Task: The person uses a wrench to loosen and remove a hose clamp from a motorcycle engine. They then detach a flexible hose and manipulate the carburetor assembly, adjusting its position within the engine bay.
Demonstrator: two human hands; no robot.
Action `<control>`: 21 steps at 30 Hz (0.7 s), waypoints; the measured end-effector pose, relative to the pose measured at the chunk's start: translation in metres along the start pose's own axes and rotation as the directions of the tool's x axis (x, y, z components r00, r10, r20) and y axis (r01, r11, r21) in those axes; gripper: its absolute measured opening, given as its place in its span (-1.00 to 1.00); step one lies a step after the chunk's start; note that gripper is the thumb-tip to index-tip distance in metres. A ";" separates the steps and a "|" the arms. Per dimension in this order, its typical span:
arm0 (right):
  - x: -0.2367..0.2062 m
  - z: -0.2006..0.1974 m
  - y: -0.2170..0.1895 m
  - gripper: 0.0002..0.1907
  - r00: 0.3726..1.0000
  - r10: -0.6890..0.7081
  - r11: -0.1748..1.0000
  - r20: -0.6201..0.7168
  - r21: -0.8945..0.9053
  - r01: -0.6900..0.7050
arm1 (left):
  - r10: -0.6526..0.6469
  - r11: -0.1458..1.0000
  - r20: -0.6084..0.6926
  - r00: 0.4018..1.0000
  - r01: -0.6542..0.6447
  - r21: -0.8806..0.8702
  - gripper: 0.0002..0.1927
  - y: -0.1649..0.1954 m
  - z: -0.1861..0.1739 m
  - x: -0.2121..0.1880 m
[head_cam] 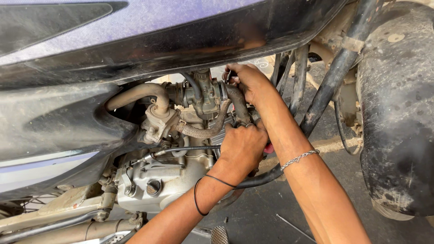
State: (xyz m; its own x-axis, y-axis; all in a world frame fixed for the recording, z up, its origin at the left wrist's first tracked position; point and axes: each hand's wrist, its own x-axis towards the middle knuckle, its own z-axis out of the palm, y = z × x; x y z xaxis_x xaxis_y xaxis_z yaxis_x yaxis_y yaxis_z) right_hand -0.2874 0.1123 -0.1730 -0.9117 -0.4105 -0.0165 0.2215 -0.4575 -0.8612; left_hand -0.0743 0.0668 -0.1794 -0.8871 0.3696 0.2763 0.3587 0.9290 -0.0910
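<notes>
1. Here, the left hand (242,149) w/ a black band on the wrist is clenched around sth at the engine side; what it grips is hidden by the fingers.
2. Right hand (248,81), chain bracelet on the wrist, pinches a small metal tool (228,75) at the carburetor (203,95), just under the dark body panel (135,40).
3. A braided hose (203,131) curves below the carb, touching the left fingers.
4. Rear tyre (398,113) is well apart, at right.
</notes>
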 end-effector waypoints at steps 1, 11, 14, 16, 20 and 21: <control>0.000 0.000 -0.001 -0.89 1.000 -0.006 1.000 0.025 0.001 0.006 | -0.003 1.000 -0.003 1.000 0.003 0.003 -0.68 0.000 0.001 -0.001; -0.006 0.005 -0.003 -0.90 0.999 -0.033 0.997 -0.039 -0.067 0.031 | 0.012 1.000 -0.015 1.000 -0.012 -0.004 -0.66 -0.001 0.004 -0.001; -0.005 0.002 -0.002 -0.89 0.998 0.012 0.997 0.066 -0.081 -0.006 | 0.006 1.000 -0.018 1.000 -0.006 -0.018 -0.66 -0.001 0.005 -0.004; -0.004 0.000 -0.004 -0.87 0.997 0.035 0.993 0.071 -0.114 -0.027 | 0.016 1.000 -0.037 0.999 -0.016 -0.010 -0.67 0.000 0.005 -0.002; -0.006 0.003 -0.006 -0.86 0.994 0.000 0.989 0.110 -0.144 0.016 | -0.002 1.000 -0.035 0.999 0.002 -0.013 -0.67 0.000 0.006 0.000; -0.008 0.005 -0.005 -0.86 0.987 -0.114 0.973 0.113 -0.189 0.134 | 0.002 1.000 -0.048 0.999 -0.003 -0.009 -0.67 -0.001 0.007 -0.001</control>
State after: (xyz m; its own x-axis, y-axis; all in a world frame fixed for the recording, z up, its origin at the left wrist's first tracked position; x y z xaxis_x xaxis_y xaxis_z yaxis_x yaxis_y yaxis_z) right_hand -0.2794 0.1136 -0.1659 -0.8859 -0.4423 0.1395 0.0279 -0.3510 -0.9360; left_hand -0.0760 0.0661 -0.1858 -0.8716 0.3703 0.3213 0.3637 0.9278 -0.0827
